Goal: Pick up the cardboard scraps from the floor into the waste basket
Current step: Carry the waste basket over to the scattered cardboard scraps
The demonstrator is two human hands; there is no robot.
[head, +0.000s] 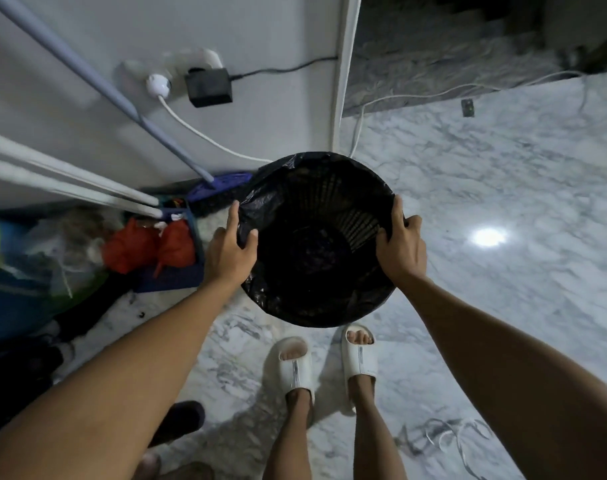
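You held the waste basket (316, 244) by its rim, above the marble floor (485, 209) in front of your feet | your left hand (230, 249) gripped the left rim, fingers curled over the black bag (260, 202) | your right hand (401, 242) gripped the right rim | white slippers (295, 367) on your feet

A black adapter (209, 87) sits plugged into the wall, orange bags (146, 245) fill a blue crate (177, 275).

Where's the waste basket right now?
Centre of the head view: the waste basket is gripped at its rim by the left hand and right hand, above the white slippers.
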